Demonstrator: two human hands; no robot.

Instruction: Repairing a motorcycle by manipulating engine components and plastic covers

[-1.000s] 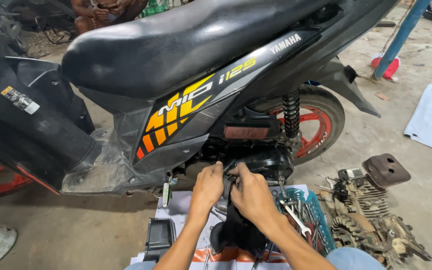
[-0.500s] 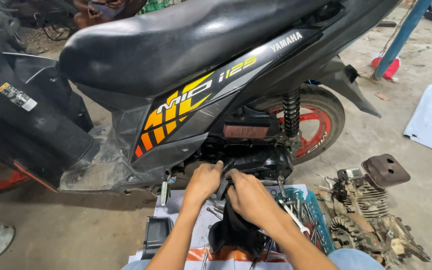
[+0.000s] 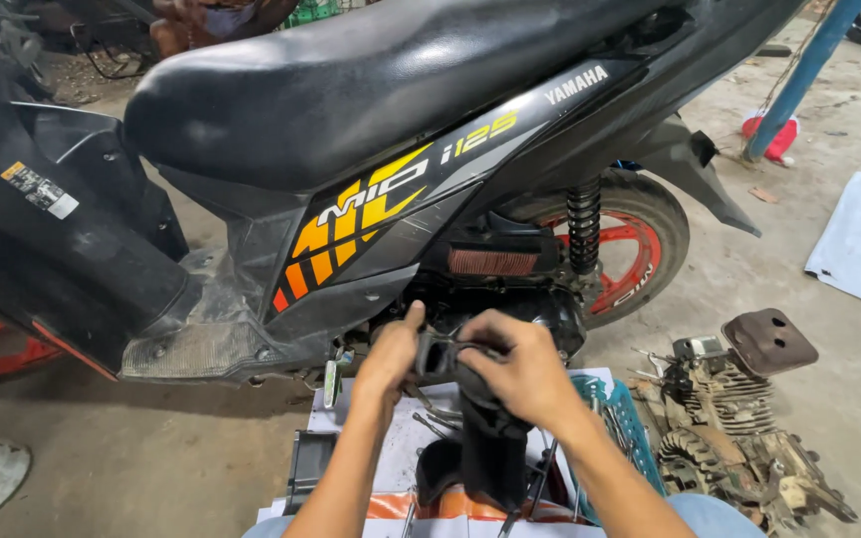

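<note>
The scooter (image 3: 351, 189) stands across the far side, its low side opened so I can reach the engine. My left hand (image 3: 391, 354) pinches the top edge of the black rubber duct (image 3: 480, 428) against the engine, steadying it. My right hand (image 3: 520, 369) wraps closed around its upper bend, holding it upright above the paper (image 3: 391, 448). To the right lies an old engine (image 3: 739, 418), set well aside.

L hand (image 3: 391, 357) up w/ thumb raised, R hand (image 3: 522, 371) higher on black rubber duct (image 3: 485, 428), duct lifted toward engine
</note>
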